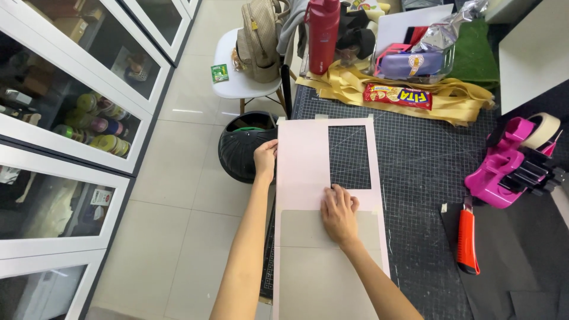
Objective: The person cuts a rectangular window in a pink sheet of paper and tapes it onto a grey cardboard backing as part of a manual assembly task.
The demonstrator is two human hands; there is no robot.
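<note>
Both hands press flat, I see: left hand (265, 159) grips the left edge of the pink sheet (302, 172), right hand (339, 212) spreads fingers where grey card (320, 266) meets it. Sheet's long axis runs away from me along the table's (415, 160) left edge; the right hand sits nearer its rectangular cut-out.

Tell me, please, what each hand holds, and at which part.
The left hand grips the pink sheet at its left edge. The right hand only presses flat on the sheet below the rectangular cut-out.
</note>
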